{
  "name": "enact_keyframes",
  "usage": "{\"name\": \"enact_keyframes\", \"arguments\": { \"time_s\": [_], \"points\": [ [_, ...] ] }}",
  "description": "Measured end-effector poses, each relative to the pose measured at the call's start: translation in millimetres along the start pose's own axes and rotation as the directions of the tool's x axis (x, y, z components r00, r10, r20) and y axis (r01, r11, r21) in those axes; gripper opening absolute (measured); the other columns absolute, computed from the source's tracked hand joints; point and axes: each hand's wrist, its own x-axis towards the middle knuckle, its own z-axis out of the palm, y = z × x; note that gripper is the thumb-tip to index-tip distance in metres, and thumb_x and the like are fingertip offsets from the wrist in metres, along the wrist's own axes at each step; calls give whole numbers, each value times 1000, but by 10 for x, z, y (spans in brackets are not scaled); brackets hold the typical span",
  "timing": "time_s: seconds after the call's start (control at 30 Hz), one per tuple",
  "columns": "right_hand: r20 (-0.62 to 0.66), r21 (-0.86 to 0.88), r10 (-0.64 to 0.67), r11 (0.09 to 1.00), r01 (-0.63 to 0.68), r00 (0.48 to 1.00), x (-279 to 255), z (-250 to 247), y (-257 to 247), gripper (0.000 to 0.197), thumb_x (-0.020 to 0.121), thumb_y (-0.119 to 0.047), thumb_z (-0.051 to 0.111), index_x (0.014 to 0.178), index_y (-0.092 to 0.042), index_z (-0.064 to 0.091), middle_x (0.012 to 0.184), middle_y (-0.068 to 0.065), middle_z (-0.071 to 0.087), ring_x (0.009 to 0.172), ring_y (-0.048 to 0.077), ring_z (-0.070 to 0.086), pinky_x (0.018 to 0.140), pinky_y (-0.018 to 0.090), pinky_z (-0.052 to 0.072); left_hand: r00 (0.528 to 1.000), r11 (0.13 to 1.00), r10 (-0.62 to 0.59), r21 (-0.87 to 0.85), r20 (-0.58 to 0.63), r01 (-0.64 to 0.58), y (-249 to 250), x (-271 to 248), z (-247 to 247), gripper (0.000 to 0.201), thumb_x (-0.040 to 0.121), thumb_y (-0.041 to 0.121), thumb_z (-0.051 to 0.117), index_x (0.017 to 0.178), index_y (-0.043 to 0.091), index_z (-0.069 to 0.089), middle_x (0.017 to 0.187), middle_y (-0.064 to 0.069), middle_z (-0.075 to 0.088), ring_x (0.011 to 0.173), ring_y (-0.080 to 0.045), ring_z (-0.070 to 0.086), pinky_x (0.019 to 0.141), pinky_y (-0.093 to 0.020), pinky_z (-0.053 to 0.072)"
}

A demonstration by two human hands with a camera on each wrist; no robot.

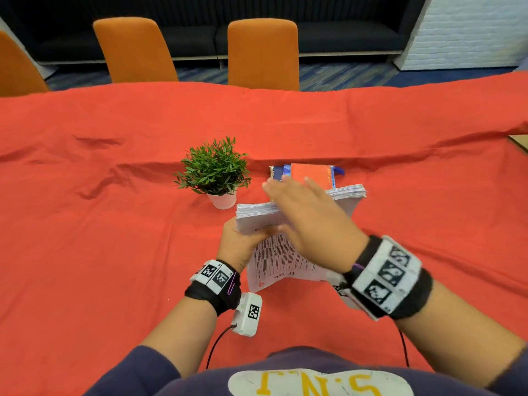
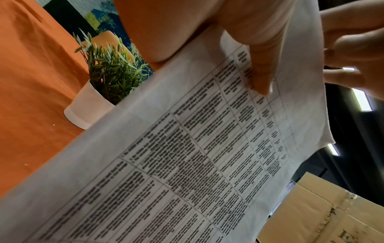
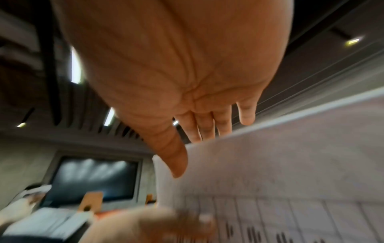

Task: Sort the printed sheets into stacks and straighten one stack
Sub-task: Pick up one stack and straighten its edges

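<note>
The right hand (image 1: 308, 221), fingers flat and straight, pats the top edge of the thick white stack of printed sheets (image 1: 285, 252); the left hand (image 1: 240, 244) grips it upright on the red-clothed table (image 1: 114, 224), squaring edges.

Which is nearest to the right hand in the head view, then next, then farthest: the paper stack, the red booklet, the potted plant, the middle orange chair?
1. Paper stack: directly under the right hand, upright.
2. Red booklet: just behind the stack.
3. Potted plant: to the left, beyond the stack.
4. Middle orange chair: across the table, left.
</note>
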Motion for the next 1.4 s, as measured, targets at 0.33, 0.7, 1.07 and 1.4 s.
{"name": "enact_keyframes", "arguments": {
  "time_s": [0.33, 0.7, 1.07, 1.4],
  "points": [
    [78, -203, -8, 979, 24, 997, 79, 142, -36, 85, 77, -23, 69, 150, -17, 26, 152, 7, 37, 140, 28, 35, 114, 51, 22, 1000, 1000, -12, -1, -22, 12, -30, 9, -8, 41, 68, -21, 70, 86, 15, 70, 76, 8, 75, 72, -3, 67, 69, -19, 53],
    [79, -159, 37, 987, -24, 996, 21, 112, 139, 79, 83, -22, 61, 151, -13, 21, 157, 3, 26, 145, 24, 25, 117, 48, 13, 1000, 1000, 10, -9, 2, -10, 19, 27, 12, 32, 70, -17, 73, 94, 4, 71, 82, 1, 76, 77, -9, 68, 71, -21, 54],
    [310, -232, 133, 971, -61, 941, 286, -80, 152, 23, 89, -20, 50, 110, -24, 58, 99, 2, 67, 100, 28, 61, 74, 32, 36, 999, 999, -3, 51, 35, 1, -17, 39, 62, 30, 71, -15, 73, 83, 13, 72, 72, 9, 74, 69, -1, 66, 67, -18, 52],
    [59, 332, 233, 913, -239, 971, 170, -544, 884, 17, 77, -28, 63, 83, -13, 66, 74, 6, 69, 71, 15, 63, 70, 42, 52, 995, 957, -100, 271, -14, 100, -345, -9, -603, 53, 57, 37, 86, 78, -7, 63, 69, -9, 58, 64, -16, 51, 56, -34, 42]
  ]
}}
